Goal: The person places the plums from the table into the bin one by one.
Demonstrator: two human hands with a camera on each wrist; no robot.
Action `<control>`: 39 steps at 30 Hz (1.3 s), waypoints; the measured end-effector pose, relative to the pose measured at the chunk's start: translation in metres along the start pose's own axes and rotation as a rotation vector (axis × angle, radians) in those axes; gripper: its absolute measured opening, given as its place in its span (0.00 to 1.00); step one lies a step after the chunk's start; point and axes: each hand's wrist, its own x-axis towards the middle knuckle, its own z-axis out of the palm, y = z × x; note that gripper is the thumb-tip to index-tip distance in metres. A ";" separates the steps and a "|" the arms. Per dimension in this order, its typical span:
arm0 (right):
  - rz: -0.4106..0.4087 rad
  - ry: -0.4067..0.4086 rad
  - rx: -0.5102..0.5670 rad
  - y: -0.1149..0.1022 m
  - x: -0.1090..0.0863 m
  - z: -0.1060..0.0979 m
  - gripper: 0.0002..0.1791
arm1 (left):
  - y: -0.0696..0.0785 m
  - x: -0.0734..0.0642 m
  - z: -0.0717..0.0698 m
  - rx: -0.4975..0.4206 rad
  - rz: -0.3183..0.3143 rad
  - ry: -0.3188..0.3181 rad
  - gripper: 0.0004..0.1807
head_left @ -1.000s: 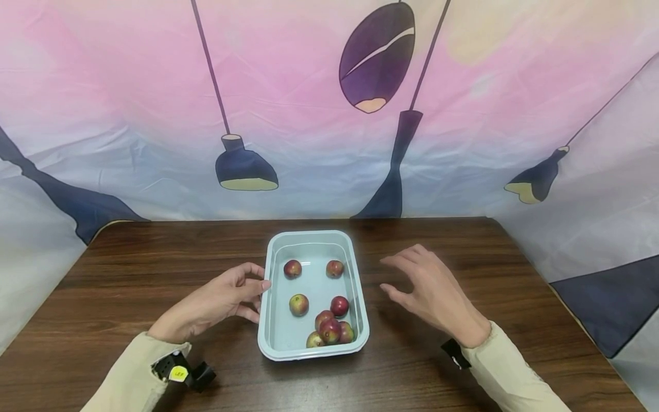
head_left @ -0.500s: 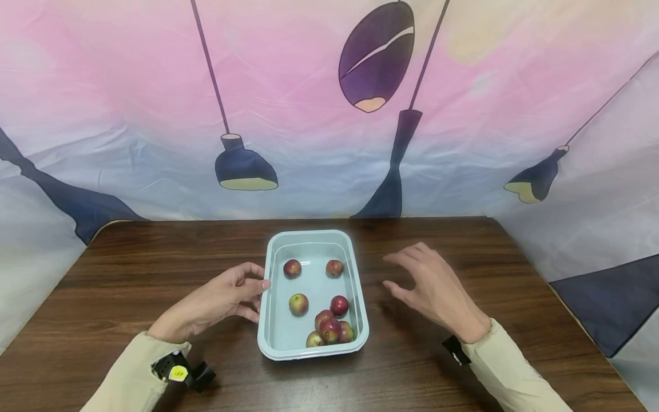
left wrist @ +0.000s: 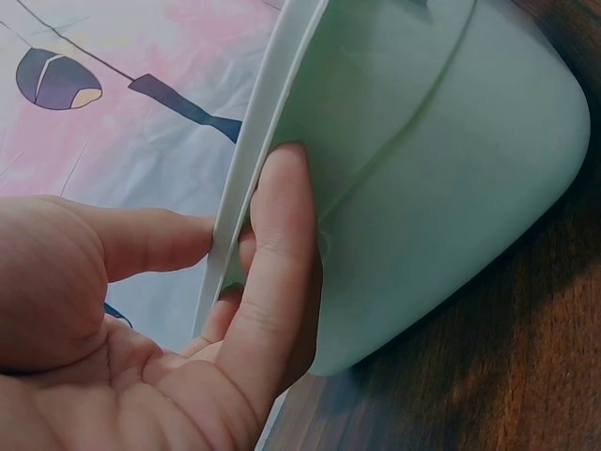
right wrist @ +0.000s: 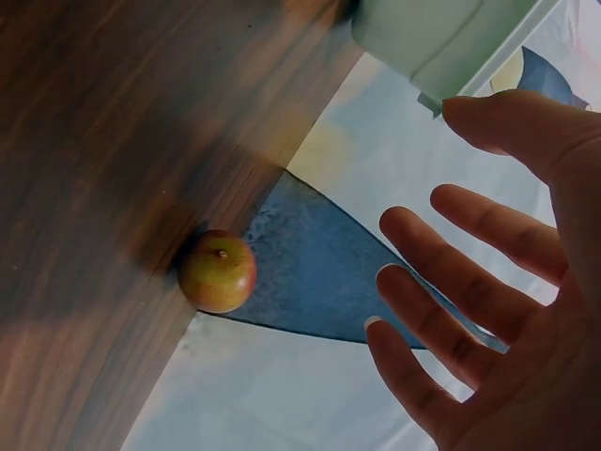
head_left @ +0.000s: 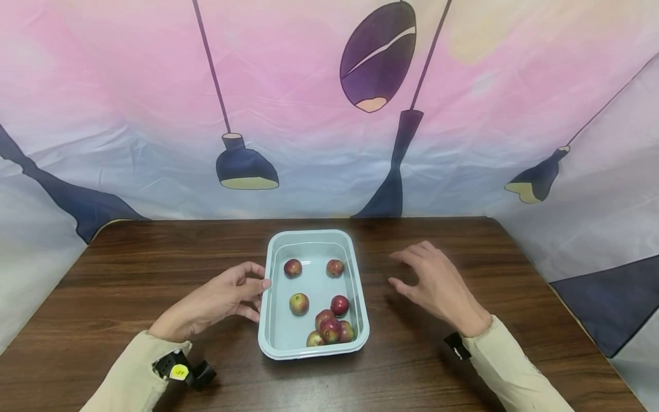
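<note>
A pale blue-green plastic tray point(head_left: 315, 286) stands on the table. Several small red-and-yellow apples lie in it: one point(head_left: 293, 268) at the far left, one point(head_left: 334, 268) at the far right, one point(head_left: 299, 304) nearer on the left, and a cluster point(head_left: 330, 330) in the near right corner. My left hand point(head_left: 221, 300) pinches the tray's left rim, its thumb on top and fingers beneath, as the left wrist view shows. My right hand point(head_left: 440, 286) hovers right of the tray, fingers spread and holding nothing. Another apple point(right wrist: 217, 272) appears on the table in the right wrist view; the head view hides it.
The dark wooden table point(head_left: 154, 257) extends to both sides of the tray. A printed cloth point(head_left: 319, 143) with lamp drawings hangs behind its far edge and along the sides. Wrist devices point(head_left: 180, 369) are strapped at both sleeves.
My right hand has drifted slightly right, away from the tray. The left hand, the tray and the apples inside have stayed in place.
</note>
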 end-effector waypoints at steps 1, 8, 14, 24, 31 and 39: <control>0.002 -0.003 -0.003 0.001 0.000 0.001 0.24 | 0.000 0.000 0.000 0.003 -0.002 0.002 0.29; 0.013 -0.007 -0.012 0.010 0.000 0.003 0.23 | -0.001 -0.001 -0.001 0.015 -0.004 0.004 0.30; 0.019 -0.003 -0.003 0.017 -0.001 0.006 0.23 | -0.001 0.000 -0.001 0.001 -0.001 0.001 0.29; 0.048 0.003 0.022 0.031 -0.001 0.011 0.18 | -0.002 0.001 0.000 -0.014 0.012 -0.001 0.28; 0.069 -0.014 0.035 0.036 -0.001 0.013 0.15 | -0.002 0.000 0.000 -0.016 0.014 -0.008 0.29; 0.063 -0.028 0.035 0.044 -0.002 0.018 0.19 | -0.002 -0.001 -0.001 -0.007 0.014 -0.016 0.29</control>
